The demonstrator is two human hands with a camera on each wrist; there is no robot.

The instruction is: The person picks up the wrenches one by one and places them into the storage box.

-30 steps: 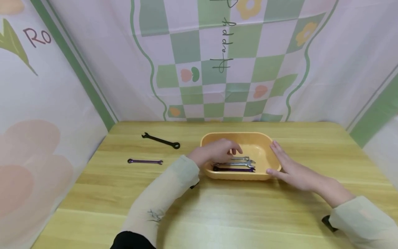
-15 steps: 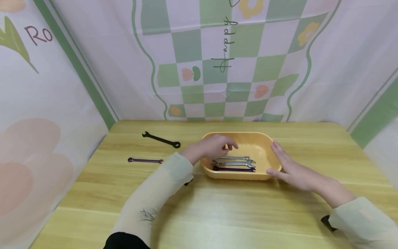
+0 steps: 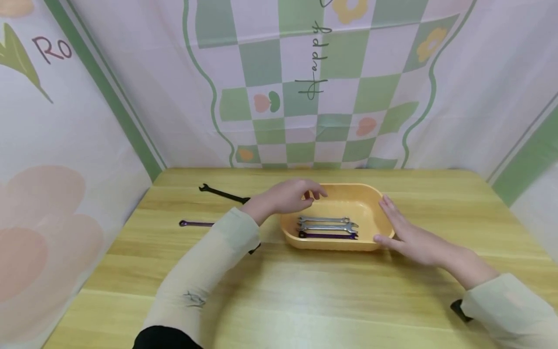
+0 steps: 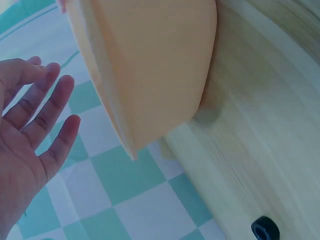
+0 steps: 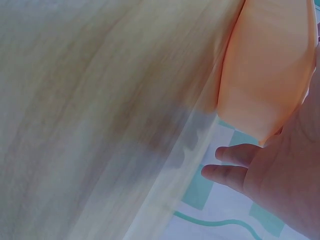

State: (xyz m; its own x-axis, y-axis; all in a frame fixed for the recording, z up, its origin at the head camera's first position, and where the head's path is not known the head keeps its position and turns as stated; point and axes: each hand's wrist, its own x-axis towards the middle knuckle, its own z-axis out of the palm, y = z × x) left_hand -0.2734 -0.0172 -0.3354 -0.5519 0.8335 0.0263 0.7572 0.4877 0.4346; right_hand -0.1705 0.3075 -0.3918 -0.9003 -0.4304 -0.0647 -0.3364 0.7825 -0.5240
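My left hand (image 3: 289, 196) hovers over the left end of a yellow-orange plastic basin (image 3: 368, 213), holding nothing; its fingers are loosely bent, and in the left wrist view they spread apart beside the basin's wall (image 4: 160, 65). My right hand (image 3: 407, 237) rests against the basin's right end, thumb at the front rim and fingers along the right rim. Inside the basin lie silver wrenches (image 3: 327, 227) side by side, with a dark purple wrench (image 3: 327, 236) nearest the front wall.
A black combination wrench (image 3: 223, 194) lies on the wooden table (image 3: 331, 295) at the back left, its near end hidden by my left hand. In front of it lies a purple wrench (image 3: 196, 223), partly behind my sleeve. A patterned cloth (image 3: 301, 97) hangs behind the table.
My left hand has lifted from the wrenches and drawn back leftward to the basin's left end, uncovering them. The sleeve now overlaps the purple wrench on the table. My right hand stays put.
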